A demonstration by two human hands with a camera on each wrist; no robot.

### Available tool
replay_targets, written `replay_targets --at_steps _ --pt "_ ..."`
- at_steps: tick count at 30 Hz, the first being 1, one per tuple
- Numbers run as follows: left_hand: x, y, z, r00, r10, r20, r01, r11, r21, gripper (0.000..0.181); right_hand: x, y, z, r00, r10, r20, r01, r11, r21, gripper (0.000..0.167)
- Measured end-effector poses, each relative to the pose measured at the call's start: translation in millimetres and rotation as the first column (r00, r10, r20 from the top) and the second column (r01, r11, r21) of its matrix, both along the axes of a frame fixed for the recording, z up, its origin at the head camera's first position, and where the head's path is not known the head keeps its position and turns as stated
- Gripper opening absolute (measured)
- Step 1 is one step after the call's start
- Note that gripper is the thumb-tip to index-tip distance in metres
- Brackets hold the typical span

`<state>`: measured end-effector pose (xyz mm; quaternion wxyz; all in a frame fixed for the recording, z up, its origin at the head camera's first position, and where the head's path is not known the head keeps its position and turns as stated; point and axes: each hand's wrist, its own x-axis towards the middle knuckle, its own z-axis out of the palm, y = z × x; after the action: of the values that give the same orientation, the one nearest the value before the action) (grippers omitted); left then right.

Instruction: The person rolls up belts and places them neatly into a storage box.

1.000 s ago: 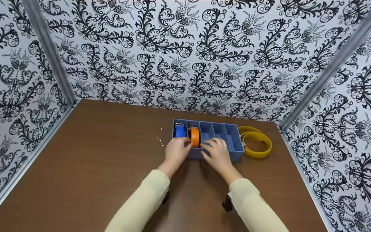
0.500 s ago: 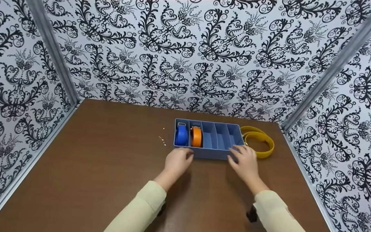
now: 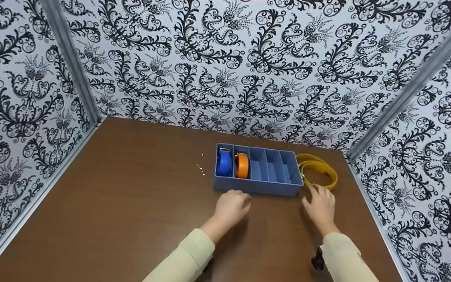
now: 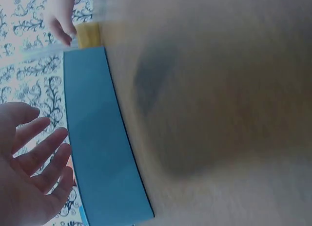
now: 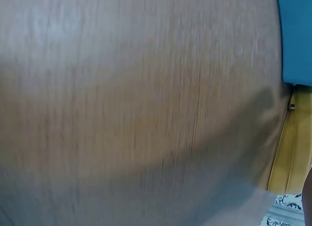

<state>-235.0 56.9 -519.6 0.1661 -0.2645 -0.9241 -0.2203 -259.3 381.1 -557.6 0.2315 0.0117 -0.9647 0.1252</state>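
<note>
A blue-grey divided box (image 3: 257, 187) stands on the table, its front wall facing me. Coiled in its leftmost compartment is a blue belt (image 3: 224, 162); an orange belt (image 3: 242, 166) lies rolled in the compartment beside it. Right of the box, a yellow belt (image 3: 329, 176) rests in loose loops, buckle end by the box wall. My right hand (image 3: 321, 207) is at the near side of the yellow belt, fingers reaching to its edge; contact cannot be told. My left hand (image 4: 31, 172) holds nothing, its fingers relaxed and spread before the box front.
Brown tabletop (image 3: 143, 188) extends around the box. Tiny bright specks (image 3: 201, 168) show left of the box. Patterned walls (image 3: 210, 58) enclose the back and sides, with grey metal strips (image 3: 73, 66) at the corners.
Both hands have come away from the orange belt, which stays in its compartment. My right hand has moved right to the yellow belt; the left has drawn back toward me from the box.
</note>
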Motion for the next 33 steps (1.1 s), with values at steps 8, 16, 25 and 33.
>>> replay_targets --at_steps 8,16,25,33 --pt "7.6 17.6 -1.4 0.996 -0.041 -0.08 0.036 0.997 -0.065 0.009 -18.9 12 3.0 0.966 -0.026 0.257 0.007 0.997 0.075 0.063" --pt "10.9 18.3 -3.8 0.992 -0.054 -0.114 0.045 0.996 -0.079 0.009 -31.6 19 5.7 0.912 -0.053 0.406 -0.001 0.991 0.131 0.062" --pt "15.0 14.7 -5.7 0.99 -0.065 -0.128 0.052 0.994 -0.097 0.01 -25.3 22 6.7 0.948 -0.059 0.314 0.008 0.987 0.16 0.026" --pt "18.7 13.2 -10.9 0.994 -0.067 -0.088 0.06 0.995 -0.086 0.009 -13.3 30 8.0 0.926 0.008 0.378 -0.026 0.999 0.043 0.021"
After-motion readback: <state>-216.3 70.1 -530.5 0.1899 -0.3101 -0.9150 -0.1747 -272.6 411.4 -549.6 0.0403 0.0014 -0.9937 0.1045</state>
